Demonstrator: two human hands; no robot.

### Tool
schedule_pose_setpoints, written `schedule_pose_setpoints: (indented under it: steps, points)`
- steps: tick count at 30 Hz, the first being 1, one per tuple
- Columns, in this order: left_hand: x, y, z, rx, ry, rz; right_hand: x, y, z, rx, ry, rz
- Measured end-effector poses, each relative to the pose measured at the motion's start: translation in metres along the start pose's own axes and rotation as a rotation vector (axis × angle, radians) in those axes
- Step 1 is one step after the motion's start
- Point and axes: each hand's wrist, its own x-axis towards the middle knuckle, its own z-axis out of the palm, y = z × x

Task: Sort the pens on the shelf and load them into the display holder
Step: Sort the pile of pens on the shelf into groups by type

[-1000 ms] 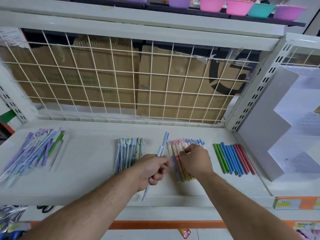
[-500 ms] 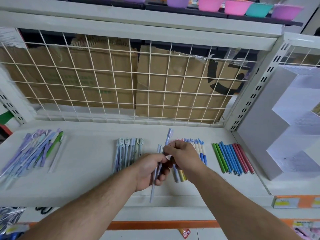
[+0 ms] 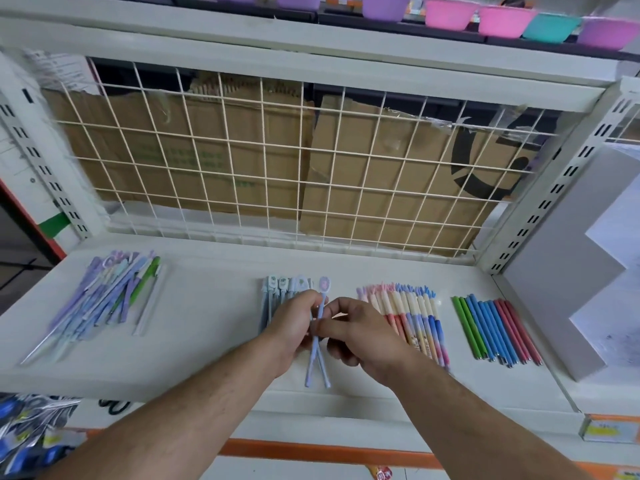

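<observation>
Pale blue slim plastic pens, two, lower ends crossed; left hand and right hand close together, both pinching them, above white metal shelf, front centre

Fingers of the left hand and right hand cover the middle of the two held pens. The left hand also hides the lower ends of the grey pens just behind it. The holder at 3 o'clock is cut by the right edge, and the bowls at 1 o'clock by the top. Packets at 7 o'clock are blurred and cut off. The label at 5 o'clock is unreadable.
</observation>
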Motion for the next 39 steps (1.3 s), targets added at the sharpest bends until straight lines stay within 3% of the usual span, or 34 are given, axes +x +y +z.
schedule_pose_setpoints:
  steps: [14,18,25,28,33,39]
  points:
    - [0.004,-0.001,-0.066,0.372,0.224,0.226,0.055,0.0,0.05,-0.105,0.316,0.013]
    - [0.011,-0.007,-0.085,0.594,0.248,0.252,0.067,0.002,0.057,-0.219,0.372,0.029]
    - [0.014,-0.015,-0.089,0.973,0.28,0.472,0.067,0.003,0.059,-0.46,0.468,0.022]
    - [0.013,-0.016,-0.087,1.088,0.316,0.537,0.059,0.003,0.056,-0.612,0.474,-0.043]
    - [-0.002,-0.017,-0.082,1.275,0.395,0.542,0.045,0.011,0.046,-1.073,0.432,-0.298]
    - [-0.026,-0.022,-0.089,1.216,0.47,0.456,0.04,0.013,0.049,-1.181,0.328,-0.415]
